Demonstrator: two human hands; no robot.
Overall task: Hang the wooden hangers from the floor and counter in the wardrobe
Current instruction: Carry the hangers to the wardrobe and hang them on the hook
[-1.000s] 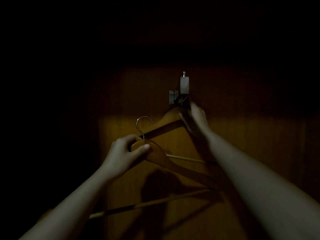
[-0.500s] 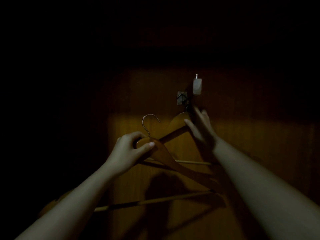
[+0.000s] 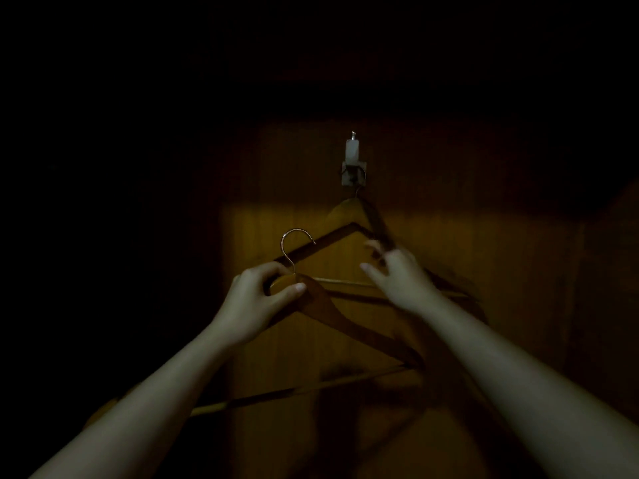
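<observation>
Below the wall hook [image 3: 353, 172], left hand [image 3: 257, 302] grips a rigid, likely light hanger [image 3: 332, 312] by its neck; right hand [image 3: 397, 274] hovers, fingers spread.

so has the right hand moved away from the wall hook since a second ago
Yes. The right hand has dropped down and slightly right from the wall hook, leaving the top of the hung wooden hanger.

Readable text: none | near hanger [image 3: 321, 305]: no label or brand legible | far hanger [image 3: 340, 216]: no marking legible | wall hook [image 3: 353, 172]: no lettering or number legible | wood panel [image 3: 262, 236]: no sign legible | view dim and partly blurred.
</observation>
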